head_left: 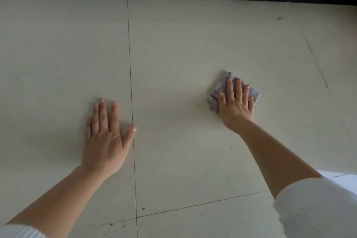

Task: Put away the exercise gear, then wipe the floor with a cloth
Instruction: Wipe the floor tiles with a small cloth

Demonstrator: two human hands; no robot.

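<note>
- One pale tiled floor [183, 44] fills the view — no exercise gear shows, so wiping looks under way.
- The left grip [105, 141], at 8 o'clock, lies spread flat on the tile, holding nothing.
- The right grip [235, 106], at 3 o'clock, presses straight fingers on the cloth [219, 87].
- The cloth — small, folded, soft and light; it likely bunches, so press its middle.
- Dark specks [143, 208] wait at 6 o'clock.

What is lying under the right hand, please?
Under the right hand lies a crumpled greyish cloth, pressed flat on the tiled floor. The hand covers the cloth's middle, and the floor beneath the cloth cannot be seen.
</note>
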